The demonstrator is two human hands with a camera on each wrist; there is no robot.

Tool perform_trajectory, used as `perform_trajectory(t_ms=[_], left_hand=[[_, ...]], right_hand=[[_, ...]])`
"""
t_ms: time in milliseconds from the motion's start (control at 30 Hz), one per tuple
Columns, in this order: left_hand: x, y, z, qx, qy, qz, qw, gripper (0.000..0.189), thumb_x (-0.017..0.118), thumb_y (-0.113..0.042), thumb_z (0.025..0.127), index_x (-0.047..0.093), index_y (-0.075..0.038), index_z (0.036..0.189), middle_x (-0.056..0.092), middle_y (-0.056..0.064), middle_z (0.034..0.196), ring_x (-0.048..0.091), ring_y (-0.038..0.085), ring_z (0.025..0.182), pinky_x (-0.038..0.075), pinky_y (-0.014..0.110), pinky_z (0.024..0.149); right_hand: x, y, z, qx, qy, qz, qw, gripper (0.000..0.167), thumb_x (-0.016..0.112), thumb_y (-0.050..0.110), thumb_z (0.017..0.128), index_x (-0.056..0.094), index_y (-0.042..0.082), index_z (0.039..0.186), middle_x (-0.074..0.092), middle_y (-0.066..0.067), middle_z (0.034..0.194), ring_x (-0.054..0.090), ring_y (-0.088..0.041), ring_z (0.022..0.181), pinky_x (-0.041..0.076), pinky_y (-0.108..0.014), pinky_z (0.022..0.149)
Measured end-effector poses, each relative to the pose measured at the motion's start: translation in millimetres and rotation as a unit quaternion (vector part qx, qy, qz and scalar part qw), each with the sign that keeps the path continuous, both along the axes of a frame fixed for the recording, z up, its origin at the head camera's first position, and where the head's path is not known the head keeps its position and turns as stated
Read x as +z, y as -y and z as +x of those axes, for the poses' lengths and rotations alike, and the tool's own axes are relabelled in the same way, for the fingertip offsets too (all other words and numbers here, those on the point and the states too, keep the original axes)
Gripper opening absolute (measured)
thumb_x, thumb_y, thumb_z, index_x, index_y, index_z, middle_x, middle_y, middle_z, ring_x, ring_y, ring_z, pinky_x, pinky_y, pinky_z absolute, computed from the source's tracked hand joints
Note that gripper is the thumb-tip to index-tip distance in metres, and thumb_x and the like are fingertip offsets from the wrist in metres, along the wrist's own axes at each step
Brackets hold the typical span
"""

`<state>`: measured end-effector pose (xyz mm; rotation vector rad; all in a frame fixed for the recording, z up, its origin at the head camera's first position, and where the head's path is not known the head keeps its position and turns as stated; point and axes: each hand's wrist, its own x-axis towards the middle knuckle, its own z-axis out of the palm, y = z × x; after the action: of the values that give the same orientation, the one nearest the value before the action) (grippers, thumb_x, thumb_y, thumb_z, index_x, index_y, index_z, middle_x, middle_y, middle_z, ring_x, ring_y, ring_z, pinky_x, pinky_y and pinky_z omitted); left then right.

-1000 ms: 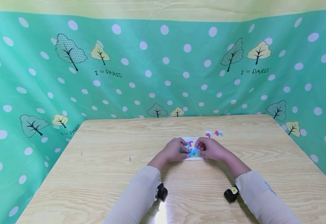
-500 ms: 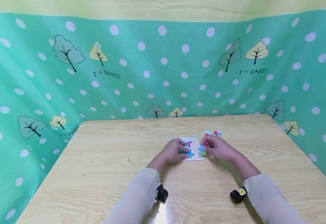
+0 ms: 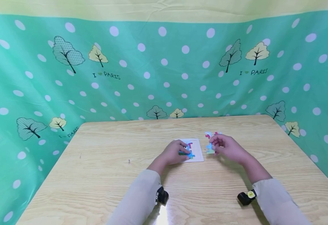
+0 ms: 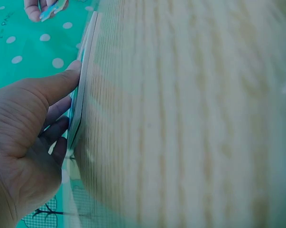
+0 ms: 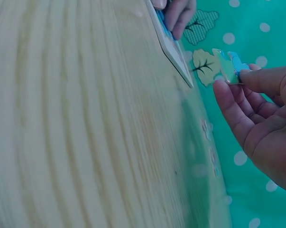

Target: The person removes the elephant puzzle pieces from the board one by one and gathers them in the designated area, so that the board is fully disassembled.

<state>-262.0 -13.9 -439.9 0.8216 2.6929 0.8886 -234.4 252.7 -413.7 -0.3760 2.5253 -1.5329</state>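
In the head view, my left hand [image 3: 174, 152] rests on the left part of a white puzzle board [image 3: 199, 151], its fingertips on blue and red puzzle pieces [image 3: 191, 155]. The left wrist view has the thumb and fingertips against the board's upper face. Just right of the board, my right hand [image 3: 229, 149] pinches a blue and green puzzle piece [image 3: 209, 148] between thumb and fingers. In the right wrist view, that puzzle piece [image 5: 228, 69] is held up off the table, tilted. The board's right part shows bare white; the left hand covers some of its left part.
Loose red and white puzzle pieces [image 3: 208, 134] lie behind the right hand, partly hidden by it. A tiny dark speck [image 3: 129, 161] is on the wooden table [image 3: 110, 187] to the left. A green dotted curtain [image 3: 164, 78] hangs behind the table.
My right hand has lifted the blue and green puzzle piece from the board and carried it right, baring the board's right part. The left hand has stayed on the board.
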Motion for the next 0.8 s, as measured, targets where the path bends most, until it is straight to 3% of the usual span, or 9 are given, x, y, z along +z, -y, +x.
perform_trajectory(t_ms=[500,800], left_hand=[[-0.3,-0.5,0.5,0.006,0.008,0.010,0.9999,0.020,0.076,-0.023,0.087,0.077,-0.018,0.106,0.057,0.000,0.130,0.048,0.022,0.124,0.035,0.035,0.109],[-1.5,-0.1,1.3,0.006,0.012,0.006,0.9999,0.021,0.076,-0.023,0.087,0.077,-0.018,0.108,0.056,0.000,0.132,0.047,0.021,0.126,0.034,0.035,0.110]], right_hand=[[1.4,-32.5,8.7,-0.053,-0.012,-0.020,0.9983,0.028,0.058,0.000,0.096,0.053,-0.007,0.122,0.057,-0.019,0.104,0.062,-0.030,0.088,0.057,-0.039,0.077],[-0.2,-47.2,13.8,-0.102,-0.019,-0.033,0.9940,0.032,0.062,0.012,0.097,0.059,-0.004,0.124,0.061,-0.019,0.113,0.066,-0.022,0.090,0.057,-0.038,0.082]])
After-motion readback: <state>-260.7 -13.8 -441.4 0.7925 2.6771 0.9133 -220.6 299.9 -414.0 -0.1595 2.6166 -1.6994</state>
